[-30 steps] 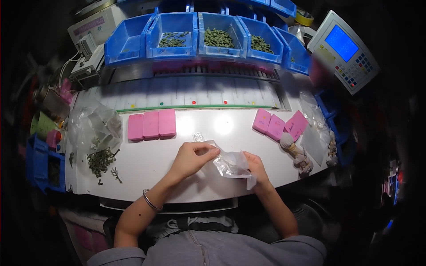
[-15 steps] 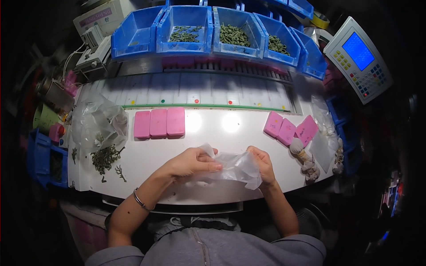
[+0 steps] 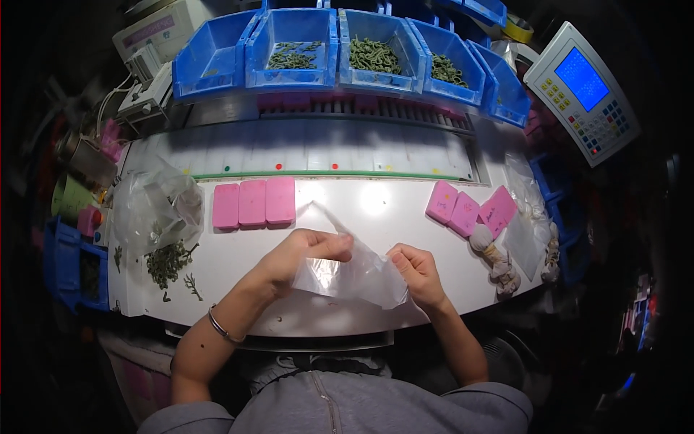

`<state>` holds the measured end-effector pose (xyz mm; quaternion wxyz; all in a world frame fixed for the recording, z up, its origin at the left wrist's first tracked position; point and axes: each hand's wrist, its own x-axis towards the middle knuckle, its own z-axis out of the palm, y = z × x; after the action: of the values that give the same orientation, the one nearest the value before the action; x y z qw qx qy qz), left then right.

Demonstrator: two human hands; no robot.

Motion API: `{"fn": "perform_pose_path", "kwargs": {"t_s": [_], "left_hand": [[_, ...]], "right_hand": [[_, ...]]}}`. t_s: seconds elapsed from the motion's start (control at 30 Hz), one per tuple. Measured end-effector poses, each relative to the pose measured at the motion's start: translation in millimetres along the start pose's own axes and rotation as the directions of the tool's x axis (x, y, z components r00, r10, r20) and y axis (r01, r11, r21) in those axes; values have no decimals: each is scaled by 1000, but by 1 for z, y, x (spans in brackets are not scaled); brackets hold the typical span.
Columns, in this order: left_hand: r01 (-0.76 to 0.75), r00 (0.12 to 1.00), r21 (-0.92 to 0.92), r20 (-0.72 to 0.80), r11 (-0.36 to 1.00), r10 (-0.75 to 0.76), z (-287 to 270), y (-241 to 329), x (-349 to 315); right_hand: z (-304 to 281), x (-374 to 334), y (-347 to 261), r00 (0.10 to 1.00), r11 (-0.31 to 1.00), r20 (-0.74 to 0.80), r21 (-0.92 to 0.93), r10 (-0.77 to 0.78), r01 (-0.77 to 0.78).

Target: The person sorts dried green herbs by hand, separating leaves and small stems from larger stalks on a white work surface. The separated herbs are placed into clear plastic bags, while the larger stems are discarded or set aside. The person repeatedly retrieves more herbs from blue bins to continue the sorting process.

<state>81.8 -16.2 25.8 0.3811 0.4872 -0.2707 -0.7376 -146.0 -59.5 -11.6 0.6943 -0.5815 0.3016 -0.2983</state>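
Note:
A thin clear plastic bag (image 3: pixel 369 276) is stretched between my hands over the near part of the white worktable. My left hand (image 3: pixel 302 253) is closed on it with the thumb pressed against the fingers. One corner of the bag sticks up beyond that hand and a loose flap hangs below it. My right hand (image 3: pixel 421 275) pinches the other side between thumb and fingers. Whether anything small lies inside the bag, I cannot tell. Three pink blocks (image 3: pixel 253 203) stand in a row just beyond my left hand.
At left, a crumpled clear bag (image 3: pixel 155 206) lies beside a heap of green branching pieces (image 3: pixel 168 264). More pink blocks (image 3: pixel 463 213) and a wrapped cloth bundle (image 3: pixel 495 260) sit right. Blue bins (image 3: pixel 293 54) with green pieces line the back; a keypad display (image 3: pixel 584 94) stands back right.
My hands have pulled the plastic bag into a new position, my left hand rising and turning over. One bag corner now points up and away. The right hand has shifted slightly left.

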Motion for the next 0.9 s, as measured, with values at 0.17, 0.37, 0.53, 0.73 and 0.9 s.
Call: {"fn": "perform_pose_path", "kwargs": {"t_s": [0.17,0.37,0.53,0.73,0.9], "left_hand": [[-35,999,251,-31,967,44,11,22,-12],[-54,997,139,66,989,45,3,11,-6],[-54,998,-54,33,997,56,9,13,-14],[-102,995,56,4,993,102,5,1,-6],[-201,975,51,-85,978,205,6,-8,-1]], "right_hand": [[2,-1,-3,997,985,-58,-166,-52,42],[7,0,-8,996,976,-69,-213,-57,41],[1,3,-3,997,997,-77,-82,-10,4],[0,5,8,997,994,-25,79,78,-76],[11,9,-3,874,875,-377,-474,-307,103]]}}
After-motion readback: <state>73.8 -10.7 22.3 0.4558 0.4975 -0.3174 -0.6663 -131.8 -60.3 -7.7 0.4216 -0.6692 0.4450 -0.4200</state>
